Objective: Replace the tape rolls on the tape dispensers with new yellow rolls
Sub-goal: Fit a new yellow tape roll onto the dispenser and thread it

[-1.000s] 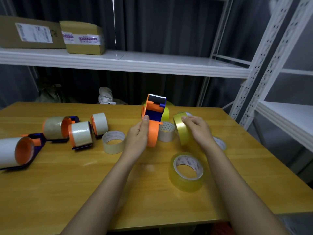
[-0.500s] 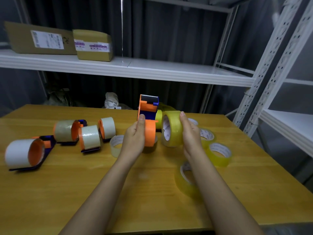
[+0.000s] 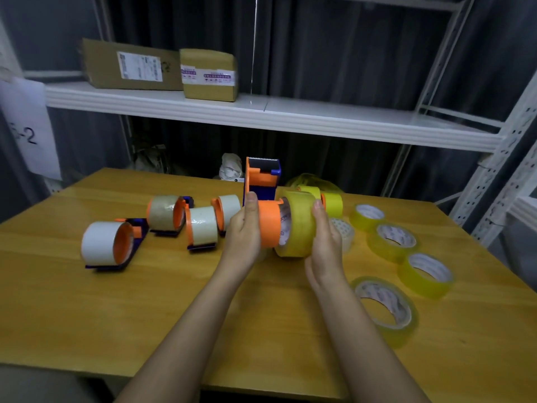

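My left hand (image 3: 245,231) grips an orange and blue tape dispenser (image 3: 263,181) held upright above the wooden table (image 3: 174,315), its orange hub (image 3: 269,223) pointing right. My right hand (image 3: 325,242) holds a yellow tape roll (image 3: 299,223) whose core sits partly over the end of that hub. Several spare yellow rolls lie flat at the right, among them one (image 3: 388,309) near my right forearm and another (image 3: 425,274) beyond it. Several dispensers with whitish or brown rolls lie at the left, such as one (image 3: 106,244) and one (image 3: 202,226).
A loose whitish roll (image 3: 344,232) lies behind my right hand. A dispenser loaded with a yellow roll (image 3: 331,203) stands behind the held one. A white shelf (image 3: 261,112) with two cardboard parcels (image 3: 207,74) spans the back. A metal rack upright (image 3: 499,181) stands at the right.
My right hand has carried the yellow roll left until its core reaches the orange hub. My left hand keeps hold of the dispenser. The camera view shifted and widened.
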Tool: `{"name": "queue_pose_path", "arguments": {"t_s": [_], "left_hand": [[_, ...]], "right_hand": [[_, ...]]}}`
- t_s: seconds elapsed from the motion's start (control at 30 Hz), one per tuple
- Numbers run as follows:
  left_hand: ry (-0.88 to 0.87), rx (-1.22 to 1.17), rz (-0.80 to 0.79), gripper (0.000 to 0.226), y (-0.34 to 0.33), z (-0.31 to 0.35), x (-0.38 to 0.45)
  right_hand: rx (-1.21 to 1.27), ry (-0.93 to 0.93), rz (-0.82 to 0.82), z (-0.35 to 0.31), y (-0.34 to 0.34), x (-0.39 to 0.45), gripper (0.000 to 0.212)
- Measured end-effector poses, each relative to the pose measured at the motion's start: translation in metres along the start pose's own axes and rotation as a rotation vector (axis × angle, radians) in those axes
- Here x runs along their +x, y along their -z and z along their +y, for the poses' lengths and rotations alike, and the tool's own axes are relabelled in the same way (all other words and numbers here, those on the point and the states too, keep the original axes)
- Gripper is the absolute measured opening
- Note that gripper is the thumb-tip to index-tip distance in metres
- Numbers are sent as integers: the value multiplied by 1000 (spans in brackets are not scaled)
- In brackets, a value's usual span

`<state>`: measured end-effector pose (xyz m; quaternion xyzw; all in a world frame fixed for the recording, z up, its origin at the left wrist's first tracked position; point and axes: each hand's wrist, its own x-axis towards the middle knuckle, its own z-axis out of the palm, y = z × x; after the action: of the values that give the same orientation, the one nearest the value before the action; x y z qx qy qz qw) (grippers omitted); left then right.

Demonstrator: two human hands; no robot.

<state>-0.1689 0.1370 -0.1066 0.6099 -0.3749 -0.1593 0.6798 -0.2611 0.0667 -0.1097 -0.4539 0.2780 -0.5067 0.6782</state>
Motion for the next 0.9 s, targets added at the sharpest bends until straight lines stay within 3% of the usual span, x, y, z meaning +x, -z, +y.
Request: {"name": "queue_pose_path", "arguments": {"t_s": [0.17,0.27,0.53,0.7,0.9], "left_hand": [[-73,72,-9,71,3,-6,0],[-90,82,-29,66,0,-6,0],[-50,30,-25,58,-2,-9,3],[-30,40,-8,66,-3,-9,4],[-22,38,0,79,-3,-8,4]], "right_hand": [[16,-12,-1,4,-13,-4,48],[11,-19,-21,4,-13,-5,71],[-1,-12,-68,7,-7,-4,91],[1,-54,-138,4,-2,-1,74],[10,-85,-192,9,3,2,75]]}}
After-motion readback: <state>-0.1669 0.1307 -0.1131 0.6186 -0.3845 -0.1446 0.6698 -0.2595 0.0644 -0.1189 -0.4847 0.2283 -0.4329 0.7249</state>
